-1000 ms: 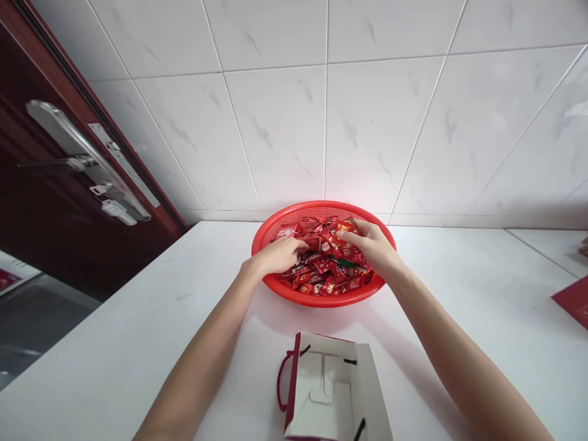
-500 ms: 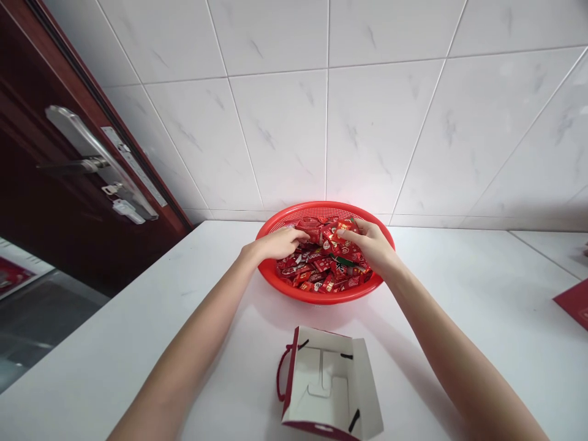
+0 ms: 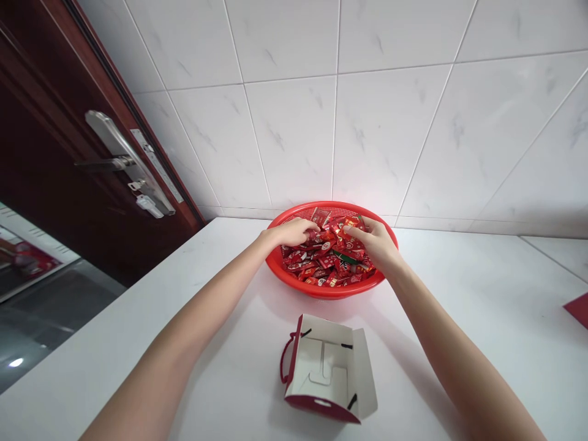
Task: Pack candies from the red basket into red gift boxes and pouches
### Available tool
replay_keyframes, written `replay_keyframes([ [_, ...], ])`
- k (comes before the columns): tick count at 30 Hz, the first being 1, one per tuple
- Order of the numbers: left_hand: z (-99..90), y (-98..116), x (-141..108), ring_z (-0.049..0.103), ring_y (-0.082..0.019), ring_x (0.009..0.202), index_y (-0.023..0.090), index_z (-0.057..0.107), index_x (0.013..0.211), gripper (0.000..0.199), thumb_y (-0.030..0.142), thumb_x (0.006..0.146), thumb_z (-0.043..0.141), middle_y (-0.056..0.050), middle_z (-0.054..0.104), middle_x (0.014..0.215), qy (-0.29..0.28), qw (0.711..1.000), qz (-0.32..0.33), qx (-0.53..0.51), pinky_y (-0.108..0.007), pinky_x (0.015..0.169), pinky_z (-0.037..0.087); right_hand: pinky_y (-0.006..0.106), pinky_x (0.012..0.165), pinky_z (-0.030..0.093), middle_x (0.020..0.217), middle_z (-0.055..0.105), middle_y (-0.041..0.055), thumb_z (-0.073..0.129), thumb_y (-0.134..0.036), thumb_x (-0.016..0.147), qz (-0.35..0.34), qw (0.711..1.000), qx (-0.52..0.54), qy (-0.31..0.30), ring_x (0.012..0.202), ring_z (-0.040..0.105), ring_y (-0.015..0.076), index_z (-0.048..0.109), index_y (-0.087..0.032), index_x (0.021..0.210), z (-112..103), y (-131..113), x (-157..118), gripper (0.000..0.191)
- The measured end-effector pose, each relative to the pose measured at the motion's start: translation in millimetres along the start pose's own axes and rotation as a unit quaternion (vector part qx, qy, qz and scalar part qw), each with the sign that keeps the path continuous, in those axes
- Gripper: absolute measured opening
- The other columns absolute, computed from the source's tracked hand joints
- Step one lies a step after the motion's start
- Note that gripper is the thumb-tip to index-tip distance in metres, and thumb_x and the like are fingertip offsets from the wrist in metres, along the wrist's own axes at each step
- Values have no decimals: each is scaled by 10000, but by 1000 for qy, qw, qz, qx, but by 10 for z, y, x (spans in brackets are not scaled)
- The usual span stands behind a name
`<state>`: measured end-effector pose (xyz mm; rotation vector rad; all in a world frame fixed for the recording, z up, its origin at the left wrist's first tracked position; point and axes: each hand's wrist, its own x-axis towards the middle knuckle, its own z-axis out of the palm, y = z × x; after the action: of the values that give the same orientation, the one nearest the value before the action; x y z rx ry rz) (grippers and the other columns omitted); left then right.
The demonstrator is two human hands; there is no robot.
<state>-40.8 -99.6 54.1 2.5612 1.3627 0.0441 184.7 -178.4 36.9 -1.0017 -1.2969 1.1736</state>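
A red oval plastic basket (image 3: 321, 294) with a perforated wall holds many candies in shiny red wrappers (image 3: 316, 272). Reaching over its left rim, my left hand (image 3: 294, 231) has its fingers curled down around wrapped candies; the fingertips are partly hidden. From the right side, my right hand (image 3: 379, 245) pinches several wrapped candies between thumb and fingers, low over the pile. Nearer to me lies a small gift box (image 3: 324, 373), dark red outside and white inside, its open side up. Nothing lies in it, and a red cord handle (image 3: 285, 361) loops from its left side.
The white tabletop (image 3: 220, 294) runs up to a tiled wall (image 3: 294, 122). A dark red door (image 3: 59, 141) with a metal handle and hanging keys stands at the left, beyond the table edge. Part of a red object (image 3: 579, 309) shows at the far right.
The view has shifted slightly, so everything sits a little further right. Both hands stay in the basket; candies around my left fingers have moved, and one wrapper now stands up at the back.
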Motion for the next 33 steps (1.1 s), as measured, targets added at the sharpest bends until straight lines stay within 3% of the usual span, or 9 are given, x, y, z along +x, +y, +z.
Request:
replay_keyframes([
  [5, -60, 31, -185, 714, -233, 1025, 183, 753, 1125, 349, 141, 846, 547, -61, 771, 1151, 44, 990, 5, -135, -309, 893, 547, 422, 785, 592, 899, 770, 49, 827, -441, 728, -13, 999, 38, -30, 830, 727, 260, 706, -231, 884, 2, 3, 12, 289],
  [10, 83, 298, -368, 726, -246, 967, 160, 697, 1175, 410, 393, 838, 706, -105, 750, 1156, 162, 908, 31, -386, -389, 887, 574, 420, 810, 586, 959, 771, 52, 847, -453, 726, -22, 996, 61, -56, 853, 722, 251, 726, -236, 908, 20, -8, 15, 307],
  [14, 183, 523, -427, 721, -229, 930, 151, 676, 1131, 460, 464, 803, 752, -90, 740, 1069, 250, 858, 44, -447, -386, 881, 582, 412, 827, 579, 949, 767, 47, 833, -455, 760, -31, 994, 62, -84, 869, 717, 241, 731, -234, 949, 18, -56, -10, 308],
  [17, 144, 491, -465, 720, -210, 894, 163, 665, 1166, 452, 462, 830, 711, -79, 737, 1070, 261, 853, 38, -451, -370, 858, 582, 418, 850, 577, 979, 768, 54, 811, -446, 795, -45, 992, 59, -99, 917, 722, 251, 725, -236, 997, 2, -111, -37, 304],
  [20, 36, 330, -542, 720, -220, 876, 161, 707, 1092, 379, 442, 840, 680, -83, 756, 1050, 197, 897, 29, -394, -365, 835, 574, 424, 827, 580, 971, 765, 57, 805, -432, 802, -57, 993, 53, -86, 912, 722, 258, 721, -231, 1007, -4, -148, -54, 300],
  [22, -33, 240, -597, 723, -234, 882, 163, 752, 1010, 285, 362, 815, 693, -76, 777, 985, 86, 950, 26, -300, -342, 819, 561, 417, 792, 574, 909, 754, 50, 805, -432, 793, -62, 995, 30, -69, 862, 708, 250, 722, -224, 966, 10, -152, -59, 284],
  [24, -75, 211, -631, 726, -227, 873, 182, 786, 981, 232, 240, 783, 680, -53, 791, 934, -39, 981, 21, -191, -299, 795, 540, 406, 759, 561, 862, 737, 42, 804, -442, 780, -61, 996, 0, -60, 815, 684, 240, 716, -219, 915, 40, -141, -63, 276],
  [26, -85, 247, -627, 718, -212, 877, 210, 801, 1015, 310, 155, 754, 643, -30, 794, 947, -117, 988, 17, -98, -262, 766, 512, 395, 729, 548, 851, 727, 39, 796, -463, 771, -53, 996, -23, -61, 788, 663, 232, 701, -218, 882, 77, -119, -66, 285],
  [33, -40, 528, -426, 649, -242, 778, 192, 761, 1008, 331, 283, 694, 714, -69, 744, 886, -224, 971, -42, 70, -284, 567, 405, 388, 710, 546, 885, 732, 48, 768, -471, 767, -42, 996, -44, -73, 806, 669, 242, 697, -219, 922, 125, -40, -52, 305],
])
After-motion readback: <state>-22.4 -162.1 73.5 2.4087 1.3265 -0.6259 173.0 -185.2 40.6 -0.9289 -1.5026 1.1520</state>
